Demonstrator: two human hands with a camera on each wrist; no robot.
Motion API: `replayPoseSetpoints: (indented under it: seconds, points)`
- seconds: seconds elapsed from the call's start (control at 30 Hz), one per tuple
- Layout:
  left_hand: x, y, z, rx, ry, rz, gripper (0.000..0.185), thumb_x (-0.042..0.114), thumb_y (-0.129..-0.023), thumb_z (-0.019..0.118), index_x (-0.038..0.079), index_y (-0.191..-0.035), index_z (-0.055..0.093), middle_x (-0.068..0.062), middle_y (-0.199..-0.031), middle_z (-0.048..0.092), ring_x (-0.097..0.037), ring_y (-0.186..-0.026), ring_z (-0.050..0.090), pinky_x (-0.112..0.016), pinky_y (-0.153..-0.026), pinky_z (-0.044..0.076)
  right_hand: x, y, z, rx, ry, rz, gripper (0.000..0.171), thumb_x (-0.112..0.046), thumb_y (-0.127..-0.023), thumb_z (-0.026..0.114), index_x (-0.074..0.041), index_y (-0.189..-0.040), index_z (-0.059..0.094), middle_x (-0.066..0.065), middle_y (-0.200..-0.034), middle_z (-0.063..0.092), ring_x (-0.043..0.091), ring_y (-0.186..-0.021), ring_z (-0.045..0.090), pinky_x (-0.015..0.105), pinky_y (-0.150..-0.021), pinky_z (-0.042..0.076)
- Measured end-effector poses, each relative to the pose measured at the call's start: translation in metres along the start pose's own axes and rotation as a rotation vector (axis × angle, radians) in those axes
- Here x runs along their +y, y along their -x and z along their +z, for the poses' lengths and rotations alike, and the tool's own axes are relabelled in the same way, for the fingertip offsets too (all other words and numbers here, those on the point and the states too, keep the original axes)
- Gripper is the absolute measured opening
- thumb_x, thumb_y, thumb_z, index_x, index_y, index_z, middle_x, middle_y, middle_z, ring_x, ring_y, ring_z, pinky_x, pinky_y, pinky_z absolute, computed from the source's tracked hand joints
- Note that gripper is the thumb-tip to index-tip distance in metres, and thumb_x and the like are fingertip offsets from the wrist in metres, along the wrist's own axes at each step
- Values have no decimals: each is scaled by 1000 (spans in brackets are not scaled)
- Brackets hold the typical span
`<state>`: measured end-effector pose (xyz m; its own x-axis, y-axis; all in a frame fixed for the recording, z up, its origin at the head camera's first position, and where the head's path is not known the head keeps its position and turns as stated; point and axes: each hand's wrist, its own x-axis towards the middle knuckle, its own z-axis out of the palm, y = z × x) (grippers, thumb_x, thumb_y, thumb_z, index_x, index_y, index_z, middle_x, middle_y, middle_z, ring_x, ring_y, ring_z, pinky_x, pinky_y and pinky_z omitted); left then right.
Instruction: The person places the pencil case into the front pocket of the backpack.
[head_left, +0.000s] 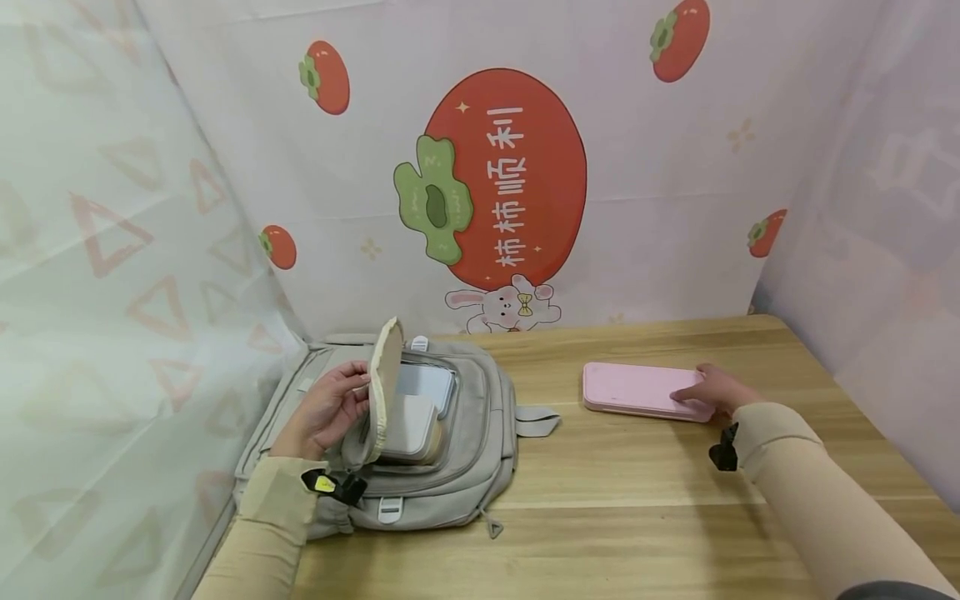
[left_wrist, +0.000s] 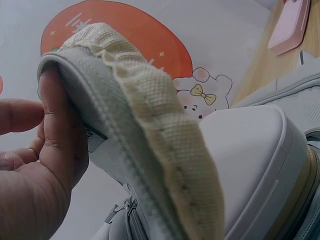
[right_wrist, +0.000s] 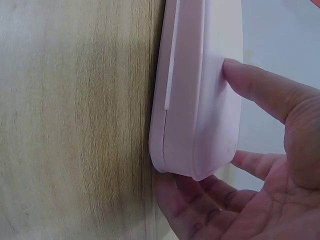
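While lying flat on wooden table (head_left: 645,492), grey backpack (head_left: 480,450) at left, white cases (head_left: 417,410) inside; flap (head_left: 384,375) pinched upright by left hand (head_left: 326,408). Pink case (head_left: 637,390) well apart, right hand (head_left: 720,390) fingers curled round end.

Wooden table (head_left: 637,500): light grain, running lengthwise.

Backdrop cloth (head_left: 637,208): white, hung directly behind the table.

Large persimmon print (head_left: 502,175): red-orange with a green leaf and 4 white characters, above the table's far edge at centre.

White rabbit print (head_left: 504,308): yellow bow, just above the table's far edge, touching the large persimmon's underside.

Small persimmon prints: 5 scattered on the backdrop above the table.

Side curtain (head_left: 112,292): translucent, with pale triangle outlines, hanging at the table's left edge.
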<state>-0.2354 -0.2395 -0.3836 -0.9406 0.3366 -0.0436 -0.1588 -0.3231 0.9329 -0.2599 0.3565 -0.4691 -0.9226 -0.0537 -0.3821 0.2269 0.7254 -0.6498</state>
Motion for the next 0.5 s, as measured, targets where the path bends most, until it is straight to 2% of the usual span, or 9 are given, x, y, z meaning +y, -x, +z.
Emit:
replayPoseSetpoints:
  seconds: [0.13,0.2,0.33,0.5]
  points:
    - [0,1,-1,-8,0,4,31,-7,-108,36,7,-101,62,-5,-96,65,-10,-84,67,-23,-70,55,3,-3,0,-34,-104,55,107,-26,-92,76,26,-148,1,51,-150,3,61,-136,22,59,-96,50]
    - [0,1,-1,-13,3,6,31,-7,-108,36,7,-101,62,-5,-96,65,-10,-84,67,-23,-70,55,3,-2,-1,-42,-153,78,108,-26,-91,77,24,-149,0,51,-150,4,59,-130,31,54,-86,56]
    - [1,1,-3,-12,3,8,30,-7,-108,36,7,-102,62,-6,-97,65,-11,-84,68,-23,-70,55,4,0,-2,-30,-252,108,103,-23,-91,79,18,-150,5,49,-142,14,50,-109,49,48,-76,59]
    - [2,2,-5,3,0,13,30,-7,-108,37,6,-102,62,-6,-98,66,-11,-85,68,-23,-70,55,5,3,-1,10,-279,73,96,-21,-89,81,13,-146,11,44,-136,20,37,-94,51,41,-71,57]
